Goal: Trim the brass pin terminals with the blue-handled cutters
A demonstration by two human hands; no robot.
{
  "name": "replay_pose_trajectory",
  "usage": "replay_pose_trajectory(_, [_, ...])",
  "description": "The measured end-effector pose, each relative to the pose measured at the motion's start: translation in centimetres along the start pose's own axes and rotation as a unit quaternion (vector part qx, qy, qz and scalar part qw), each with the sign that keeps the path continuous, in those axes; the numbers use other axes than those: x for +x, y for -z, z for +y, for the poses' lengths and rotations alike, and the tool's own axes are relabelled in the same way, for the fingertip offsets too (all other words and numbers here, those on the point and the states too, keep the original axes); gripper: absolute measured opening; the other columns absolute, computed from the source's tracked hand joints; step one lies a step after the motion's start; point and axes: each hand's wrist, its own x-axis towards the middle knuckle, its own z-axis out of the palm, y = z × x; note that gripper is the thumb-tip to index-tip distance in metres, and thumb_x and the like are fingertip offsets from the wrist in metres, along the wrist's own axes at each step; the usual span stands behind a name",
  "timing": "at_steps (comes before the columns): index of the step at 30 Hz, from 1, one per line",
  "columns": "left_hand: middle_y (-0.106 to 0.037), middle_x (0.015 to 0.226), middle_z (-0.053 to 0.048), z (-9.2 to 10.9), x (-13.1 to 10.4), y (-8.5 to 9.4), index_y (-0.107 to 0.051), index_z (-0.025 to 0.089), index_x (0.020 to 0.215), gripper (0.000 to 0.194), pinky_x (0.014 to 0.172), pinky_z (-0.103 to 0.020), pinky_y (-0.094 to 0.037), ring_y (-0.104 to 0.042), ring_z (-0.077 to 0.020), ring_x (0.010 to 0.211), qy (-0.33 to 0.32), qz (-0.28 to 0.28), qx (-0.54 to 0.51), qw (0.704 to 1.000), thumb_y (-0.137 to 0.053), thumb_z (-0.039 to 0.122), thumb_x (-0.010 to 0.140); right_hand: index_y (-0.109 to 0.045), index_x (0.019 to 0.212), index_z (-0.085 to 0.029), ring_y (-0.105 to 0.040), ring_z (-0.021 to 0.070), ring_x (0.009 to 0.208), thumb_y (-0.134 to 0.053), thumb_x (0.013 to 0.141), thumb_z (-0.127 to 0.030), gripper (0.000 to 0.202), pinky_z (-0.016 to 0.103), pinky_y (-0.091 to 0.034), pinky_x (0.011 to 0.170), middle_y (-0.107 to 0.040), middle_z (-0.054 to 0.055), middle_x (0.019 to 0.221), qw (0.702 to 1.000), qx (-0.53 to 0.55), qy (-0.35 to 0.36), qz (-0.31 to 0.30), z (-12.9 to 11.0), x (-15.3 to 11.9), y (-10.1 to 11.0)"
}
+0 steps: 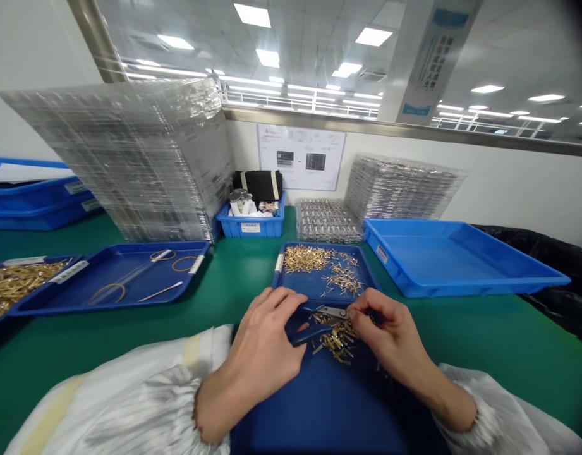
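Observation:
My left hand (pixel 272 341) is wrapped round the blue handles of a pair of small cutting pliers (pixel 312 333), whose metal jaws point right. At those jaws my right hand (pixel 388 328) pinches something, its thumb and fingertips pressed together; what they hold is too small to make out. Beneath both hands lies a pile of small gold metal pins (pixel 340 344) in a dark blue tray (pixel 319 411). Just beyond, a second blue tray (pixel 277 273) carries more loose gold pins (pixel 307 258), scattered towards its right side.
Left are a blue tray (pixel 129 268) with rubber bands and a swab, and a tray of gold parts (pixel 25 281). Stacks of clear plastic trays (pixel 143 151) (pixel 399 189) stand behind. A light blue tray (pixel 452 253) lies right; a small blue bin (pixel 250 227) sits at the back.

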Motion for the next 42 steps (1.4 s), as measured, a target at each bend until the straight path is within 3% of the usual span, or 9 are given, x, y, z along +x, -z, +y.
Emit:
replay_pose_trajectory(5, [-0.058,0.093,-0.003,-0.2,0.2,0.0,-0.057,0.019,0.097,0.037,0.085,-0.038,-0.043,-0.053,-0.0203,0.088,0.039,-0.037,-0.045,0.998,-0.056,0.011,0.061,-0.049,0.064,-0.016,-0.042,0.0087,0.053,-0.047,0.076,-0.015,0.013,0.019,-0.032,0.048,-0.047,-0.003,0.058,0.997,0.029,-0.055,-0.041,0.1,0.2,0.1])
replay_pose_trajectory(13, [-0.055,0.097,-0.005,-0.7,0.0,0.1,-0.055,0.018,0.101,0.032,0.090,-0.045,-0.035,-0.047,-0.0229,0.091,-0.087,-0.053,0.059,0.993,-0.053,0.012,0.069,-0.050,0.065,-0.016,-0.046,0.0112,0.062,-0.049,0.067,-0.005,0.011,0.025,-0.033,0.064,-0.052,-0.002,0.065,0.966,-0.217,0.082,-0.112,-0.1,0.1,0.6])
replay_pose_trajectory(20, [-0.054,0.099,-0.008,-0.4,0.1,0.4,-0.055,0.013,0.100,0.035,0.080,-0.042,-0.037,-0.042,-0.0252,0.091,-0.153,-0.032,0.116,0.981,-0.050,0.005,0.066,-0.047,0.063,-0.016,-0.044,0.0114,0.059,-0.050,0.069,-0.008,0.011,0.027,-0.033,0.068,-0.050,-0.002,0.062,0.941,-0.291,0.121,-0.119,0.8,-0.1,-0.1])
replay_pose_trajectory(27, [-0.054,0.100,-0.006,-0.7,0.3,-0.1,-0.053,0.019,0.102,0.036,0.082,-0.040,-0.039,-0.044,-0.0233,0.092,-0.088,-0.039,0.084,0.992,-0.050,0.006,0.068,-0.052,0.071,-0.018,-0.051,0.0127,0.065,-0.048,0.082,-0.017,0.012,0.024,-0.036,0.063,-0.055,-0.001,0.068,0.959,-0.220,0.105,-0.146,0.4,0.2,0.5])
replay_pose_trajectory(32, [-0.055,0.099,-0.006,-1.4,0.8,-0.1,-0.052,0.018,0.103,0.040,0.083,-0.040,-0.041,-0.047,-0.0251,0.095,0.019,-0.026,0.060,0.998,-0.053,0.009,0.064,-0.051,0.105,-0.015,-0.056,0.0149,0.076,-0.046,0.082,-0.017,0.024,0.026,-0.042,0.070,-0.058,0.007,0.093,0.972,-0.220,0.080,0.017,2.3,1.7,2.2])
replay_pose_trajectory(34, [-0.055,0.097,-0.006,-1.7,1.0,0.0,-0.053,0.018,0.100,0.035,0.082,-0.039,-0.041,-0.050,-0.0249,0.094,0.077,-0.015,0.036,0.996,-0.052,0.013,0.066,-0.054,0.098,-0.014,-0.055,0.0171,0.071,-0.053,0.077,-0.022,0.022,0.028,-0.041,0.066,-0.059,0.008,0.088,0.951,-0.306,0.019,0.040,3.3,2.3,3.5])
replay_pose_trajectory(35, [-0.055,0.096,-0.006,-1.9,1.1,0.1,-0.053,0.018,0.098,0.032,0.081,-0.039,-0.042,-0.051,-0.0248,0.093,0.105,-0.012,0.019,0.994,-0.052,0.016,0.067,-0.056,0.082,-0.016,-0.054,0.0168,0.064,-0.053,0.077,-0.024,0.010,0.027,-0.039,0.060,-0.059,0.006,0.075,0.937,-0.347,-0.032,0.026,3.8,2.5,4.1])
replay_pose_trajectory(37, [-0.056,0.094,-0.005,-2.2,1.4,0.3,-0.054,0.019,0.095,0.027,0.079,-0.037,-0.042,-0.054,-0.0248,0.090,0.153,-0.010,-0.014,0.988,-0.053,0.020,0.068,-0.049,0.062,-0.017,-0.050,0.0146,0.054,-0.052,0.077,-0.023,0.016,0.024,-0.033,0.052,-0.053,0.002,0.057,0.930,-0.349,-0.109,-0.047,4.3,2.6,5.0])
replay_pose_trajectory(42, [-0.061,0.086,-0.004,-3.4,2.0,0.4,-0.055,0.020,0.086,0.022,0.072,-0.034,-0.043,-0.058,-0.0246,0.084,0.215,-0.010,-0.062,0.975,-0.056,0.027,0.066,-0.047,0.072,-0.018,-0.049,0.0101,0.043,-0.054,0.072,-0.013,0.009,0.019,-0.031,0.043,-0.053,-0.003,0.053,0.944,-0.276,-0.132,-0.120,4.4,2.2,5.7])
